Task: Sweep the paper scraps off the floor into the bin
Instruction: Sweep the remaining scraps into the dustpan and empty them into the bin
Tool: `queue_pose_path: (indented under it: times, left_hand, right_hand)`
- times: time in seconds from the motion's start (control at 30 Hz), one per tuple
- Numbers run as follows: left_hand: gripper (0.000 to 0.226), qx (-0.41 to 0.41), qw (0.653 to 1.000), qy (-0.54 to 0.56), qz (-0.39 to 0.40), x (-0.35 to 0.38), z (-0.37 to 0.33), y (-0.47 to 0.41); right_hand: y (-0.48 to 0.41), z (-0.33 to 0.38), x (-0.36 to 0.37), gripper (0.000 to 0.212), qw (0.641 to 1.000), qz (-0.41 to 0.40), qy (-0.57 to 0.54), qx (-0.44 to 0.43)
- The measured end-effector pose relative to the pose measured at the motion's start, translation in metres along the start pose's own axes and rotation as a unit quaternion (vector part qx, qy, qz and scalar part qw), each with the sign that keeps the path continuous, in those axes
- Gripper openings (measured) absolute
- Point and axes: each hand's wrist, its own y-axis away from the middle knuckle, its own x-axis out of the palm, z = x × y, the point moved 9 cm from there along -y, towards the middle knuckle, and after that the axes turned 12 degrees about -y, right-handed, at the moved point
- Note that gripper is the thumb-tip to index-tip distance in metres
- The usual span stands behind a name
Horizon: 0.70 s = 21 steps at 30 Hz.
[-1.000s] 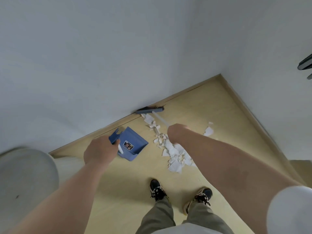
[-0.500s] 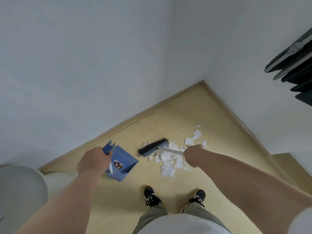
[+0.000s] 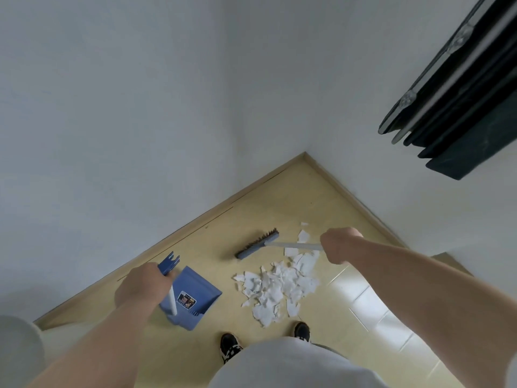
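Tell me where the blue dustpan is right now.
In the head view the blue dustpan is lower left, gripped by the left hand, paper scraps just to its right.

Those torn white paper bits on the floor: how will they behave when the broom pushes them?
The paper scraps look thin and light, so they probably slide easily but scatter. They lie loose and overlapping, so the broom may ride over flat ones.
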Motion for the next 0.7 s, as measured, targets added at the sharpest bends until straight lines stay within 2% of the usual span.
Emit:
queue_pose_path:
  times: [0.13,0.33,0.43,0.5,0.53,0.6,0.7]
  left_hand:
    - [0.037,0.003,1.0,-0.026,-0.015,0.0,-0.034,0.011]
    - [0.036,0.01,0.999,-0.027,-0.026,0.006,-0.069,0.027]
    - [0.041,0.01,0.999,-0.019,-0.037,0.007,-0.085,0.041]
    - [0.042,0.009,0.999,-0.022,-0.04,0.012,-0.096,0.049]
    - [0.042,0.014,0.999,-0.026,-0.042,0.011,-0.101,0.052]
    - [0.041,0.021,0.998,-0.034,-0.048,0.014,-0.111,0.061]
    - [0.042,0.034,0.997,-0.042,-0.052,0.019,-0.119,0.075]
  right_hand:
    - [-0.014,-0.062,0.009,0.014,0.987,-0.054,-0.14,0.051]
    - [-0.051,-0.118,0.032,0.019,0.966,-0.063,-0.229,0.1]
    - [-0.078,-0.119,0.05,0.027,0.977,-0.013,-0.195,0.083]
    - [-0.094,-0.113,0.069,0.025,0.978,0.024,-0.199,0.058]
    - [-0.095,-0.106,0.078,0.022,0.982,0.053,-0.176,0.04]
    - [-0.086,-0.095,0.107,0.017,0.991,0.126,-0.046,-0.01]
    - [-0.057,-0.096,0.145,0.031,0.986,0.159,0.02,-0.04]
